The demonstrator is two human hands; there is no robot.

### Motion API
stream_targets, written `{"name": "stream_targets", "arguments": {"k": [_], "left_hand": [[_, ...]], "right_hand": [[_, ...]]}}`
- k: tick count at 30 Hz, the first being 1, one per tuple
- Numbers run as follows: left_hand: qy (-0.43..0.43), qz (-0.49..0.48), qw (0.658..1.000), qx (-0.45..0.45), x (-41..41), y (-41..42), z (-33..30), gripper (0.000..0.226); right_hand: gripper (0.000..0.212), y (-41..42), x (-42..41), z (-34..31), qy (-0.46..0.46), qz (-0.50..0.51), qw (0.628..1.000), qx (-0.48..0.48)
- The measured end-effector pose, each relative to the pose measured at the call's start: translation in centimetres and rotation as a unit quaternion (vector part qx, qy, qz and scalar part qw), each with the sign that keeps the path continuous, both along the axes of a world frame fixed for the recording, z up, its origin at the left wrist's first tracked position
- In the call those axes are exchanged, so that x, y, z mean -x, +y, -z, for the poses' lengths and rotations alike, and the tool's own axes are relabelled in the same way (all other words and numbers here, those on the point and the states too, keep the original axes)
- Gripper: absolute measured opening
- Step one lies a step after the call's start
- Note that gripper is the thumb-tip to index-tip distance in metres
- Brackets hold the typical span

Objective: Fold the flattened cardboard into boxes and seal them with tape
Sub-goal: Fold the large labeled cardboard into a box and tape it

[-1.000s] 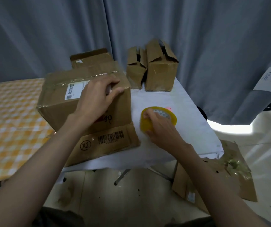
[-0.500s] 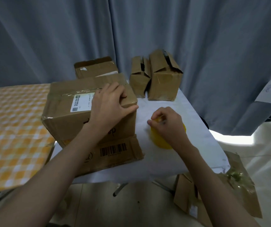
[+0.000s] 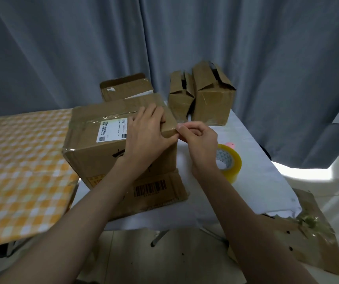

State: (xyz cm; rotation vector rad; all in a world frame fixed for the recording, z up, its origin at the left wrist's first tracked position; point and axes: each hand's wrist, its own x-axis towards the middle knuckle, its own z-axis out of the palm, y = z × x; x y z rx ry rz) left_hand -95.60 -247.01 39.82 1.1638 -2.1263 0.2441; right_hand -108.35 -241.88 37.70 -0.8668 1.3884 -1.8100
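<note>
A large brown cardboard box (image 3: 94, 152) with a white shipping label stands on the white table (image 3: 254, 160), its top flaps taped shut. My left hand (image 3: 146, 136) lies flat over the box's top right corner, thumb down the front face. My right hand (image 3: 197, 140) is at the same corner, thumb and forefinger pinched on a strip of clear tape at the box's edge. A yellow roll of tape (image 3: 229, 162) lies on the table just right of my right wrist. One bottom flap (image 3: 158, 189) with a barcode sticks out flat toward me.
Three smaller cardboard boxes stand at the table's back: one (image 3: 126, 87) behind the big box, two (image 3: 203, 97) side by side with open tops. An orange checked table (image 3: 21, 165) adjoins on the left. Flattened cardboard (image 3: 308, 240) lies on the floor at right. Grey curtain behind.
My right hand has left the tape roll and risen to the box's top right corner, pinching tape there. The roll now lies uncovered on the table. My left hand stays on the box.
</note>
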Motion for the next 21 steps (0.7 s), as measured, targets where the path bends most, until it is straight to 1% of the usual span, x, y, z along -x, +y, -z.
{"name": "stream_targets", "arguments": {"k": [2, 4, 7, 9, 11, 13, 16, 19, 21], "left_hand": [[-0.006, -0.001, 1.000, 0.005, 0.0, 0.0, 0.1, 0.045], [-0.010, -0.003, 1.000, 0.012, 0.0, 0.1, 0.2, 0.045], [-0.018, -0.002, 1.000, 0.014, -0.1, 0.1, 0.2, 0.043], [-0.024, 0.005, 1.000, 0.013, -0.1, 0.2, 0.2, 0.042], [-0.031, 0.012, 0.999, 0.009, -0.3, 0.2, 0.0, 0.044], [-0.038, 0.032, 0.999, -0.008, -0.6, -0.3, -0.6, 0.043], [-0.045, 0.087, 0.995, -0.025, -1.4, -1.5, -1.8, 0.029], [-0.094, 0.130, 0.987, -0.017, -2.1, -2.6, -2.5, 0.026], [-0.129, 0.157, 0.979, -0.011, -2.3, -3.2, -2.6, 0.026]], "right_hand": [[0.021, -0.2, -0.4, -0.4, -0.081, -0.011, 0.997, -0.010], [0.024, -0.4, -0.4, -0.8, -0.151, -0.018, 0.988, -0.016], [0.019, -0.9, -0.1, -1.1, -0.219, -0.044, 0.974, -0.044], [0.026, -1.0, 0.1, -1.3, -0.271, -0.085, 0.956, -0.067], [0.026, -1.0, 0.5, -1.4, -0.295, -0.117, 0.946, -0.070], [0.021, -1.0, 0.6, -1.5, -0.253, -0.126, 0.956, -0.074], [0.018, -0.7, 0.4, -1.4, -0.146, -0.111, 0.981, -0.068], [0.013, -0.8, 0.3, -1.1, -0.017, -0.051, 0.997, -0.054], [0.012, -1.1, 0.2, -0.7, 0.077, -0.008, 0.996, -0.043]]}}
